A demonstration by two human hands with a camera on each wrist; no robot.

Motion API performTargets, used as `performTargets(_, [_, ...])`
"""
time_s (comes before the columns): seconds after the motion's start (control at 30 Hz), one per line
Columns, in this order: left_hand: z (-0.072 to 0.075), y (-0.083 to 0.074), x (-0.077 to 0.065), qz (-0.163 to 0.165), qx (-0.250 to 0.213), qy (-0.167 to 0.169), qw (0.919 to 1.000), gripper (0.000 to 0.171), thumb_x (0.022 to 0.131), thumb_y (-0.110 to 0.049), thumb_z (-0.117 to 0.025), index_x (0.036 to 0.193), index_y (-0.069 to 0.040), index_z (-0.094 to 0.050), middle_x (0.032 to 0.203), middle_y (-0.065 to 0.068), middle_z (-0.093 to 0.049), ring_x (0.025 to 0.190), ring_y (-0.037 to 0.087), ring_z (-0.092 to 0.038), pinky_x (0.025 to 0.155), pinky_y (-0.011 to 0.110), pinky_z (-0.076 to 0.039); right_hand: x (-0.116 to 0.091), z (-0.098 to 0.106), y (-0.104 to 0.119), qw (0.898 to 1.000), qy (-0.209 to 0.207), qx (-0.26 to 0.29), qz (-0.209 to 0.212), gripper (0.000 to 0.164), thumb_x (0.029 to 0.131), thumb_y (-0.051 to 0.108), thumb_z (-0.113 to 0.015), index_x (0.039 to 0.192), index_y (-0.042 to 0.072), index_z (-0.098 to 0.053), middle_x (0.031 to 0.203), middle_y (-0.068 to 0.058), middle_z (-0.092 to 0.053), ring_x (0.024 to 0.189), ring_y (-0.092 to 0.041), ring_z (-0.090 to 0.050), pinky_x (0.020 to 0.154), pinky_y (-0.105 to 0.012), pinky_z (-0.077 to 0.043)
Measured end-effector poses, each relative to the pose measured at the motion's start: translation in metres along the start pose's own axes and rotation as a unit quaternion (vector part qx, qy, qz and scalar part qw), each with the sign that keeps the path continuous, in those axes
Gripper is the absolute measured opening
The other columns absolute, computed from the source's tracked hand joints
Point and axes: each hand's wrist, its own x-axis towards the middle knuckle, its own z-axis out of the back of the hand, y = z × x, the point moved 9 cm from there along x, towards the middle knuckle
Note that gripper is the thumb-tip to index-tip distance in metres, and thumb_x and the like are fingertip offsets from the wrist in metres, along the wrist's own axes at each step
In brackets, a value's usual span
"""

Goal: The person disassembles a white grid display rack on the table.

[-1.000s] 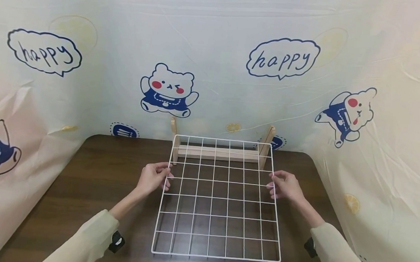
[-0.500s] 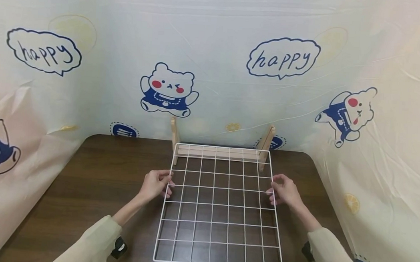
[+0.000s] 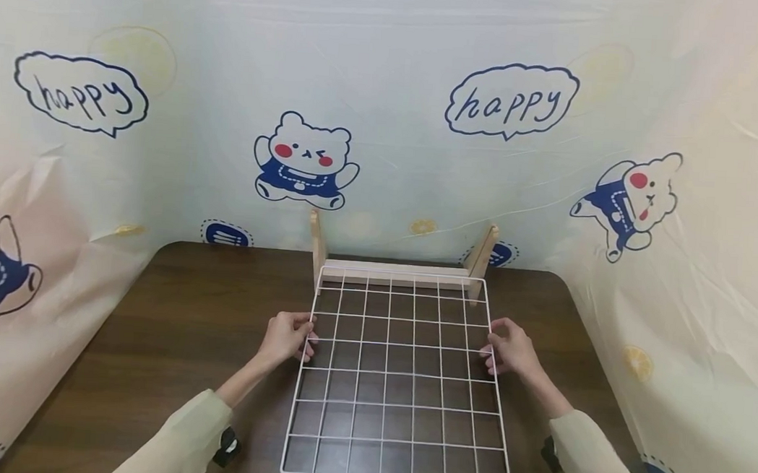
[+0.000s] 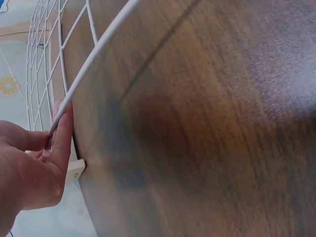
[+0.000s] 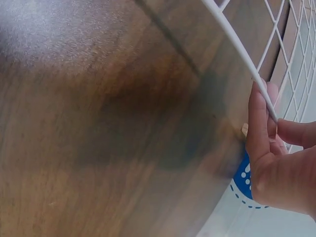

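A white wire grid panel (image 3: 386,373) is held between both hands over the brown table. My left hand (image 3: 286,338) pinches its left side rod, thumb on one side and fingers behind, as the left wrist view also shows. On the opposite rod, my right hand (image 3: 512,348) has the same pinch between thumb and fingers. Shadows of the rods fall on the wood in both wrist views, apart from the wire. The panel's far edge overlaps a pale wooden stand (image 3: 403,268), which has two upright side pieces and a crossbar.
The dark wood table (image 3: 171,339) has rounded far corners. Behind it and along both sides hangs a pale printed cloth (image 3: 395,85) with cartoon bears and lettering. The wooden stand is near the table's back edge, close to the cloth.
Both hands have brought the grid panel slightly toward the person, its far edge dropping from above the stand's crossbar to just over it. The grip on both sides stays the same.
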Motion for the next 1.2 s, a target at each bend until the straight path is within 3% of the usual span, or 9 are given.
performTargets(0.33, [-0.001, 0.009, -0.002, -0.003, 0.043, 0.01, 0.999, 0.023, 0.095, 0.008, -0.049, 0.114, 0.016, -0.06, 0.068, 0.022, -0.065, 0.045, 0.026, -0.063, 0.042, 0.038, -0.055, 0.0, -0.016, -0.021, 1.0, -0.01, -0.016, -0.012, 0.024, 0.097, -0.002, -0.045, 0.121, -0.006, -0.043, 0.07, -0.024, -0.066, 0.047, -0.025, -0.063, 0.044, -0.041, -0.056])
performTargets(0.57, [-0.003, 0.011, -0.005, 0.014, 0.065, 0.011, 0.9977, 0.022, 0.095, 0.008, -0.048, 0.111, 0.014, -0.062, 0.065, 0.018, -0.064, 0.043, 0.025, -0.062, 0.04, 0.037, -0.055, 0.001, -0.017, -0.024, 1.0, -0.016, -0.024, -0.008, 0.019, 0.097, -0.003, -0.045, 0.116, -0.005, -0.044, 0.068, -0.024, -0.066, 0.047, -0.025, -0.063, 0.043, -0.041, -0.056])
performTargets(0.7, [-0.005, 0.014, -0.007, 0.024, 0.068, 0.012, 0.9973, 0.026, 0.094, 0.008, -0.049, 0.117, 0.014, -0.06, 0.065, 0.018, -0.064, 0.043, 0.025, -0.062, 0.04, 0.037, -0.055, 0.0, -0.018, -0.027, 0.999, -0.016, -0.03, -0.011, 0.019, 0.097, -0.003, -0.045, 0.115, -0.005, -0.045, 0.068, -0.023, -0.066, 0.046, -0.026, -0.063, 0.042, -0.041, -0.056])
performTargets(1.2, [-0.005, 0.013, -0.012, 0.023, 0.084, 0.02, 0.996, 0.023, 0.093, 0.009, -0.05, 0.112, 0.016, -0.061, 0.063, 0.017, -0.064, 0.042, 0.027, -0.061, 0.039, 0.037, -0.054, -0.004, -0.022, -0.028, 0.999, -0.007, -0.034, -0.017, 0.016, 0.096, -0.003, -0.045, 0.112, -0.004, -0.045, 0.066, -0.022, -0.065, 0.046, -0.025, -0.063, 0.043, -0.042, -0.056])
